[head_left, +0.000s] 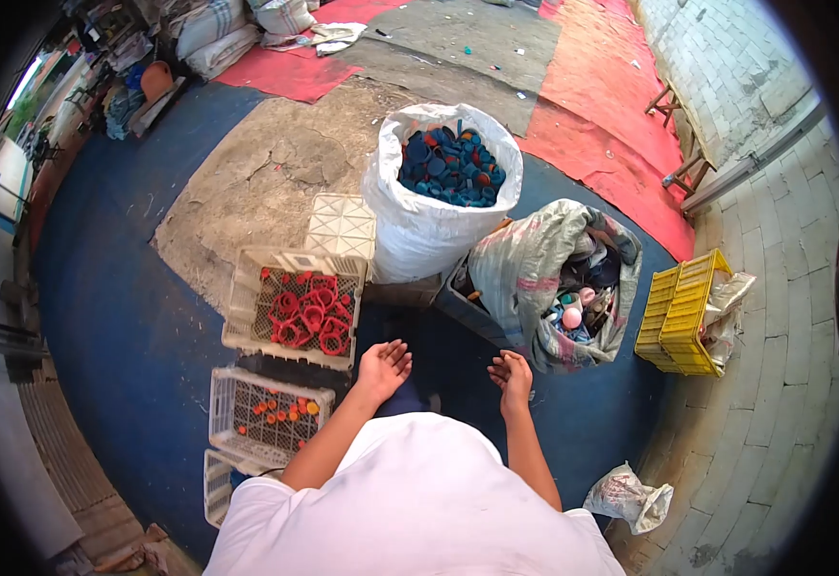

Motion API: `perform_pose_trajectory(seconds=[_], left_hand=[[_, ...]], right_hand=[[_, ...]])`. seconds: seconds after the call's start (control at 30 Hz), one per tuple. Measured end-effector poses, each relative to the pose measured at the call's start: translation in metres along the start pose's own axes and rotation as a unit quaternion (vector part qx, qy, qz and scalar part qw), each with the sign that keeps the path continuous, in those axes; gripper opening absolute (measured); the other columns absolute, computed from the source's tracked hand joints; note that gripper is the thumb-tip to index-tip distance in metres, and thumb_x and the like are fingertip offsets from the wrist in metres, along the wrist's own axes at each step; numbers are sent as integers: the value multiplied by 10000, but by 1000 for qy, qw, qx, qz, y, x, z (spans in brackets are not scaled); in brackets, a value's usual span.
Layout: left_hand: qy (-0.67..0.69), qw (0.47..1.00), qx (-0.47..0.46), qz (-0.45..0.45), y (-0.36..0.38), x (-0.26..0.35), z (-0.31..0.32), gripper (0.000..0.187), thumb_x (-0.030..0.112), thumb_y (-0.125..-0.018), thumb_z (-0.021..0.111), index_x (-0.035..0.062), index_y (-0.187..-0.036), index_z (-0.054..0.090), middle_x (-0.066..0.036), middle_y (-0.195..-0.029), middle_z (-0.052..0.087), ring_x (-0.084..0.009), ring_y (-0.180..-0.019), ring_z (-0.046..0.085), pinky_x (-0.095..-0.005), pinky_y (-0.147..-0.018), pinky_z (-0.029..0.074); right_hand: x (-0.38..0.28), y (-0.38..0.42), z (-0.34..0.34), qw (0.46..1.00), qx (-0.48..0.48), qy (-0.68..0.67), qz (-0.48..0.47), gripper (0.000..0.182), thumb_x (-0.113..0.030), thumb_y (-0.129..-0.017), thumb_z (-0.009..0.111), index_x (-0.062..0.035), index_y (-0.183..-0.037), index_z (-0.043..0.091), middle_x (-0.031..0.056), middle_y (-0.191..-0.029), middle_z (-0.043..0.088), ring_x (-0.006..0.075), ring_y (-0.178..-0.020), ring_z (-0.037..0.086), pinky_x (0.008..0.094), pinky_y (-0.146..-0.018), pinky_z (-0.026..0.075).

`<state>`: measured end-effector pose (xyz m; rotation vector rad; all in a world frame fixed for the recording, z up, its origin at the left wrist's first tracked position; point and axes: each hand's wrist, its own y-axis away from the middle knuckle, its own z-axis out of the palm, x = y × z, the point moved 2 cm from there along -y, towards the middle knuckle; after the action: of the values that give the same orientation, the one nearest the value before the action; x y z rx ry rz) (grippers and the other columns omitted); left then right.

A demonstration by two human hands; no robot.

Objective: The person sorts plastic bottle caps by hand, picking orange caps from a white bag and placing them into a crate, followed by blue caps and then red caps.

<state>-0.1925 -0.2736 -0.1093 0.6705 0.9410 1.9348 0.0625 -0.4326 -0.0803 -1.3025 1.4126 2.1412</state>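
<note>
My left hand [385, 372] is held palm up with its fingers apart and nothing in it, right of a white crate [240, 322] of red plastic rings [312, 315]. Across from it, my right hand [512, 379] has slightly curled fingers and shows nothing in them; it is near a grey woven sack [515, 278] of mixed plastic items. Beyond both hands stands a large white sack [419, 235] full of blue caps [450, 165]. A lower white crate [223, 408] holds orange and yellow caps [285, 411].
Stacked yellow crates [661, 317] stand by the block wall [765, 336] on the right. A small tied bag [628, 497] lies at the lower right. Wooden benches [693, 173] line the wall. Bulky white sacks [210, 34] sit at the far left.
</note>
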Motion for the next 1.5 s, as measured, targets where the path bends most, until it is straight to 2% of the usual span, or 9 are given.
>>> perform_pose_trajectory(seconds=[0.17, 0.27, 0.57, 0.63, 0.77, 0.87, 0.97, 1.27, 1.5], left_hand=[[-19, 997, -73, -21, -45, 66, 98, 262, 253, -968, 530, 80, -1088, 686, -62, -1035, 724, -242, -983, 675, -397, -889, 538], [0, 994, -99, -46, -45, 105, 144, 260, 246, -980, 520, 78, -1096, 681, -61, -1039, 720, -238, -979, 673, -397, -896, 536], [-15, 986, -140, -85, -75, 162, 185, 354, 302, -1049, 442, 67, -1238, 629, -83, -1155, 695, -261, -1085, 645, -435, -972, 504], [-25, 976, -193, -102, -60, 171, 206, 407, 343, -1071, 411, 72, -1314, 594, -91, -1228, 677, -269, -1131, 630, -445, -1007, 485], [-28, 959, -277, -63, -55, 181, 220, 487, 403, -1079, 401, 86, -1434, 505, -98, -1345, 618, -272, -1223, 583, -458, -1060, 448], [-14, 959, -283, -11, -41, 187, 235, 497, 412, -1077, 406, 94, -1450, 486, -95, -1367, 603, -268, -1237, 574, -460, -1065, 443], [-8, 960, -278, 18, -37, 189, 241, 508, 423, -1074, 414, 98, -1461, 466, -96, -1374, 594, -259, -1237, 572, -470, -1066, 439], [26, 964, -246, 93, -31, 197, 235, 496, 411, -1067, 427, 95, -1446, 467, -96, -1354, 606, -253, -1215, 587, -466, -1041, 455], [22, 963, -236, 126, -36, 208, 242, 479, 399, -1065, 428, 92, -1430, 477, -96, -1341, 614, -253, -1193, 600, -460, -1020, 468]], right_hand=[[-32, -45, 57, 994, 36, 94, -36, 180, -193, -994, 599, -69, -1096, 678, 50, -917, 718, 146, -794, 683, 280, -701, 530], [-69, -68, 105, 981, 24, 107, -159, 151, -136, -989, 609, -45, -1084, 684, 51, -909, 709, 129, -794, 669, 293, -737, 543], [-204, -126, 259, 836, -64, 332, -432, 157, -59, -956, 638, -21, -1098, 692, 68, -960, 677, 145, -831, 652, 287, -758, 520], [-215, -155, 288, 837, -118, 376, -380, 192, -72, -908, 654, -38, -1090, 701, 113, -1060, 687, 262, -931, 685, 334, -800, 538], [-225, -214, 347, 752, -194, 508, -372, 269, -211, -883, 700, -78, -1117, 707, 99, -1131, 674, 295, -1048, 656, 415, -860, 547], [-217, -267, 385, 728, -173, 571, -337, 324, -247, -849, 739, -109, -1141, 712, 115, -1190, 644, 312, -1124, 626, 447, -909, 547], [-193, -317, 401, 651, -124, 638, -391, 350, -227, -820, 763, -148, -1159, 727, 127, -1245, 611, 358, -1157, 601, 457, -947, 537], [-182, -357, 411, 601, -125, 639, -464, 287, -184, -776, 768, -183, -1062, 753, 121, -1280, 580, 365, -1168, 579, 499, -899, 562], [-193, -371, 395, 679, -163, 508, -504, 165, -159, -779, 732, -85, -921, 769, 131, -971, 705, 353, -973, 659, 443, -837, 560]])
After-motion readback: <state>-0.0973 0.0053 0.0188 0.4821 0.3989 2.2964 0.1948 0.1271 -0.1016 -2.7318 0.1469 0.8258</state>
